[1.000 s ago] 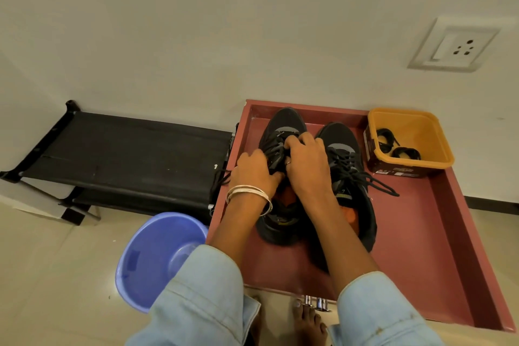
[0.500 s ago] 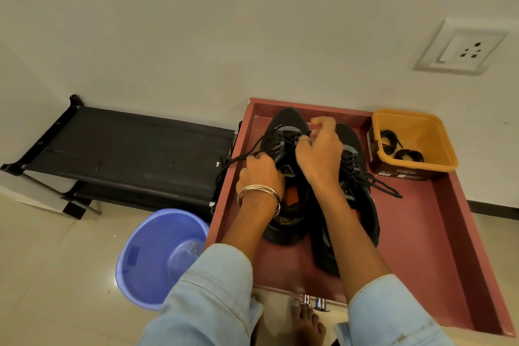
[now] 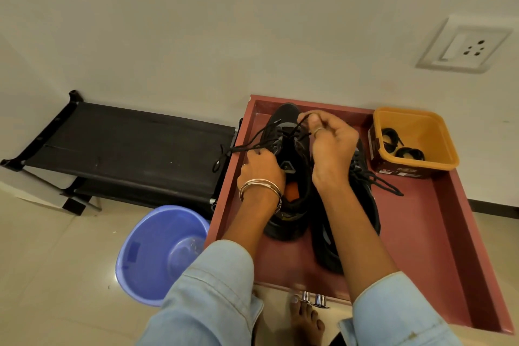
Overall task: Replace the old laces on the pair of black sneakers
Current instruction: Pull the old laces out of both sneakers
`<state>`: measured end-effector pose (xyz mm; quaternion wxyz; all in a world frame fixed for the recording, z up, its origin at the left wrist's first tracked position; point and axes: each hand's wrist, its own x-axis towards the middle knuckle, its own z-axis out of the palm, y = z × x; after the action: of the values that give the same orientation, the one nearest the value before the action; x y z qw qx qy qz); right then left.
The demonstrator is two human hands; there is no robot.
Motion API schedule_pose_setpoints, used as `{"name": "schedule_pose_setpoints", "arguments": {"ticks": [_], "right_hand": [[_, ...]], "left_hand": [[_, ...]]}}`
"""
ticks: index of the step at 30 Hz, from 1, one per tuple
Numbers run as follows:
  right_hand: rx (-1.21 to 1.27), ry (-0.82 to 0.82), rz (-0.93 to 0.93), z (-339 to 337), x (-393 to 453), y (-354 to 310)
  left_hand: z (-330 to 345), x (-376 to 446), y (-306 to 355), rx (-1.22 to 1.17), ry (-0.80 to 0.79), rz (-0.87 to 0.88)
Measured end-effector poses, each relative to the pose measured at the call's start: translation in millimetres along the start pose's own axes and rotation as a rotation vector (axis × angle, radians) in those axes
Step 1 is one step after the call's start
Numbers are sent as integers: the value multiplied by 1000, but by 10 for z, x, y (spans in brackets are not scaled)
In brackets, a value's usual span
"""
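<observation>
Black sneakers (image 3: 292, 177) with black laces (image 3: 252, 146) and an orange insole sit in a brick-red tray (image 3: 438, 233). At two o'clock, a yellow-orange tub (image 3: 438, 132). At eight o'clock, a lavender-blue basin (image 3: 146, 255). Sleeves (image 3: 207, 295) pale blue; bangles (image 3: 259, 187) gold; rack (image 3: 126, 140) black.

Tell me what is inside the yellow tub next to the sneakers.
The yellow tub holds two coiled black laces lying on its bottom, toward its left side. Its near wall hides a strip of the bottom, so anything lying there cannot be seen.
</observation>
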<state>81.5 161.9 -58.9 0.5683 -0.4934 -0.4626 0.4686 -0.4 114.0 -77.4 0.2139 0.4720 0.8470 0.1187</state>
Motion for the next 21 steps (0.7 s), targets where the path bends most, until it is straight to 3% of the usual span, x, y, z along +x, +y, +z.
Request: {"name": "schedule_pose_setpoints", "arguments": {"ticks": [2, 4, 6, 10, 14, 17, 21], "right_hand": [[369, 59, 180, -10, 32, -77], [355, 76, 231, -39, 72, -85], [-65, -16, 99, -64, 94, -31], [-999, -352, -243, -87, 84, 115], [-1320, -403, -341, -35, 15, 130], [-1042, -291, -316, -59, 17, 133], [-244, -58, -155, -67, 36, -53]], "left_hand": [[-8, -5, 4, -6, -12, 2], [-10, -2, 2, -6, -23, 7], [-7, 3, -6, -8, -23, 10], [-4, 16, -3, -21, -9, 1], [-1, 27, 5, -9, -7, 1], [-10, 24, 4, -11, -11, 6], [-27, 9, 8, 4, -12, 4]]}}
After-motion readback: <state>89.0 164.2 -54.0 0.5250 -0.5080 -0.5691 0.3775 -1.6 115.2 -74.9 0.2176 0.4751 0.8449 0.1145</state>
